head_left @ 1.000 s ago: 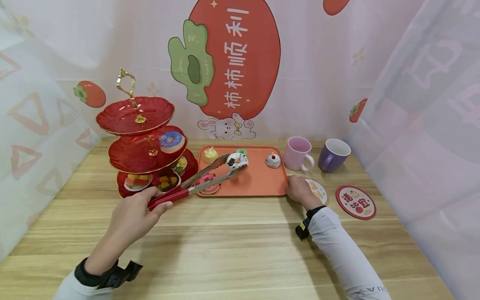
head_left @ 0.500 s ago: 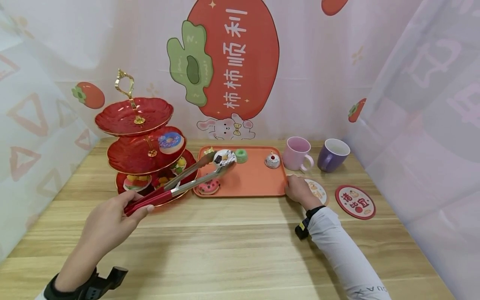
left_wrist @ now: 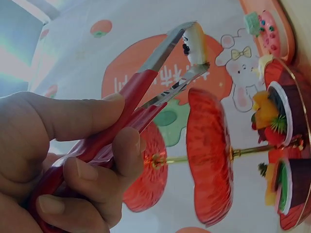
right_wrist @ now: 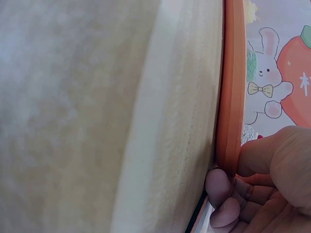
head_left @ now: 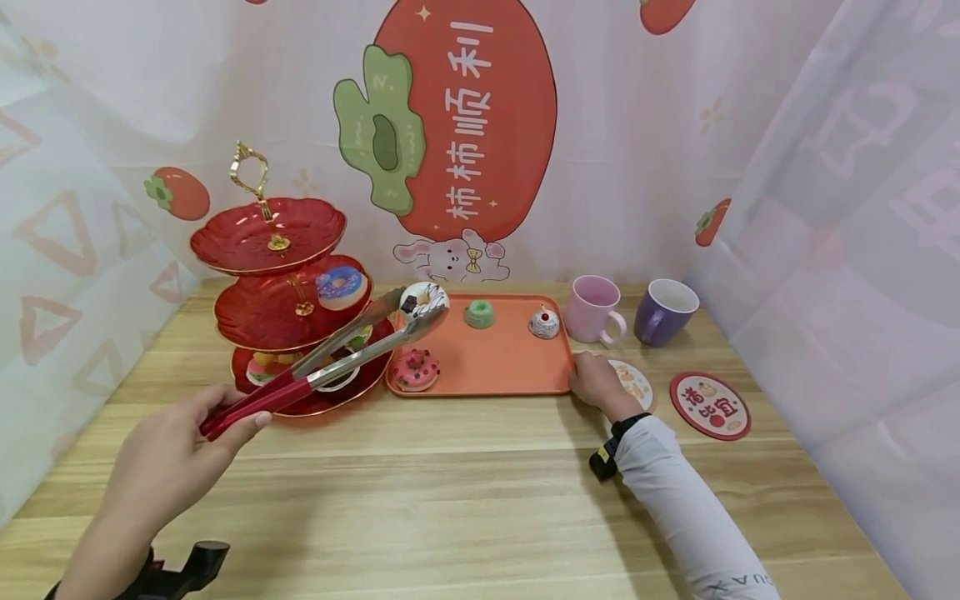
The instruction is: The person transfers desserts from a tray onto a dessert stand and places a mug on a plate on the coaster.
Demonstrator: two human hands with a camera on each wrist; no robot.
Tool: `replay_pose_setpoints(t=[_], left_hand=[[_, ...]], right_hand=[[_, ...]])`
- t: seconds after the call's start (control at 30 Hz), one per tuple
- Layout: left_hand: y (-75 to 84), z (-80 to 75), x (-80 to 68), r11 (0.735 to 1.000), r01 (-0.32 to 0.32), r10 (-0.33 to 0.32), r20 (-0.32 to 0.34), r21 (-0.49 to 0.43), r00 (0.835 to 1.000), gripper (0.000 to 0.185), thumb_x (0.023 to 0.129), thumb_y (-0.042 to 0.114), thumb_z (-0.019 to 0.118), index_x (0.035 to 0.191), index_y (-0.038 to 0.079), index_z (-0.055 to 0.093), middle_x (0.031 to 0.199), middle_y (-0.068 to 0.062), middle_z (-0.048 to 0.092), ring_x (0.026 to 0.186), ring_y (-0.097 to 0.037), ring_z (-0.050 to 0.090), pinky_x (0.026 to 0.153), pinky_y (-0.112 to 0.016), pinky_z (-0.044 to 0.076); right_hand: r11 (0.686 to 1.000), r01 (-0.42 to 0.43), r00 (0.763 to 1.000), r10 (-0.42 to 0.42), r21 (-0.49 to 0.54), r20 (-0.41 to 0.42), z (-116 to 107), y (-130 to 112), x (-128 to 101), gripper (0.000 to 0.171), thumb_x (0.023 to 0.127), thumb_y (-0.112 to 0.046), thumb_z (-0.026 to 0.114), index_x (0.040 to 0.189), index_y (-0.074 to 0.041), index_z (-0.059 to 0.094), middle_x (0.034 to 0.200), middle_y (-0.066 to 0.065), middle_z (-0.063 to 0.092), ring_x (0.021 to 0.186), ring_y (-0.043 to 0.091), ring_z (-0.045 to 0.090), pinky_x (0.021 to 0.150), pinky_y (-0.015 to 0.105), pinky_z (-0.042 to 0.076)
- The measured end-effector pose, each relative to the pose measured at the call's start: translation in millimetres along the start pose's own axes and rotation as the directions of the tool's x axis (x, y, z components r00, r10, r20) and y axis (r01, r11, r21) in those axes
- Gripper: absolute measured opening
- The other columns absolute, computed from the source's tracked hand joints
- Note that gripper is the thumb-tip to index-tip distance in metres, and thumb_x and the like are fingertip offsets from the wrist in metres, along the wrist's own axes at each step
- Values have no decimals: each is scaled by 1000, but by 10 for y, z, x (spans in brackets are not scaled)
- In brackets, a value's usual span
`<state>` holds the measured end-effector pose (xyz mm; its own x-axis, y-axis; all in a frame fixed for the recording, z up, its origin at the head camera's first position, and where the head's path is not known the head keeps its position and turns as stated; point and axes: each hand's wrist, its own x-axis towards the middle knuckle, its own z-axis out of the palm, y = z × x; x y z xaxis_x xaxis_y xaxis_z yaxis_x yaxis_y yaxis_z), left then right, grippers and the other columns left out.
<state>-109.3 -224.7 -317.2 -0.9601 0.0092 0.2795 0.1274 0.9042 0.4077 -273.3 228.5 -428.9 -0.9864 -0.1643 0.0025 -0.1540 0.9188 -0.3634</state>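
Observation:
My left hand (head_left: 168,454) grips red-handled metal tongs (head_left: 258,406). Their tips hold a white doughnut (left_wrist: 196,43) with dark drizzle, raised over the tray's back left corner. The right hand (head_left: 596,379) pinches the right edge of the orange tray (head_left: 487,358), thumb above and fingers curled below in the right wrist view. On the tray sit a pink doughnut (head_left: 417,369), a small green ring cake (head_left: 480,313) and a speckled cake with a cherry (head_left: 544,322). Left of it stands a red three-tier stand (head_left: 240,237), with a blue doughnut (head_left: 342,287) on its middle plate.
Fruit-topped tarts (left_wrist: 272,114) lie on the stand's bottom plate, partly behind the tongs in the head view. A pink mug (head_left: 591,308) and a purple mug (head_left: 662,315) stand right of the tray. A red-rimmed coaster (head_left: 711,406) and a pale coaster (head_left: 632,383) lie nearby.
My left hand has drawn the tongs and the white doughnut left and slightly up, from over the tray's middle towards the stand. The right hand has stayed at the tray's edge.

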Motion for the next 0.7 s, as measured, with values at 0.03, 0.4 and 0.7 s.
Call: replay_pose_setpoints(t=[0.03, 0.4, 0.7], left_hand=[[-5, -12, -5, 1000, 6, -6, -3, -1, 1000, 30, 85, 39, 67, 93, 10, 62, 55, 3, 40, 48, -16, 35, 43, -30, 23], [-74, -154, -141, 997, 75, -75, -25, 5, 997, 28, 84, 37, 68, 92, 11, 61, 58, 0, 41, 48, -15, 33, 42, -30, 23], [-191, -242, -214, 996, 87, -86, -81, 12, 993, 27, 85, 33, 68, 92, 8, 62, 57, 0, 44, 44, -11, 33, 39, -29, 25]], right_hand=[[1000, -1, 1000, 1, 0, 1, -1, 0, 0, 11, 84, -1, 51, 76, -2, 59, 70, 10, 56, 67, 27, 53, 62, 40, 42], [1000, -10, 1000, 10, -4, 8, 3, -7, 1, 11, 84, -1, 52, 75, -3, 58, 67, 8, 53, 65, 25, 51, 60, 38, 40], [1000, -1, 1000, 1, -2, 1, -3, -6, 1, 11, 84, -1, 52, 74, -3, 58, 67, 8, 54, 66, 26, 52, 60, 38, 41]])
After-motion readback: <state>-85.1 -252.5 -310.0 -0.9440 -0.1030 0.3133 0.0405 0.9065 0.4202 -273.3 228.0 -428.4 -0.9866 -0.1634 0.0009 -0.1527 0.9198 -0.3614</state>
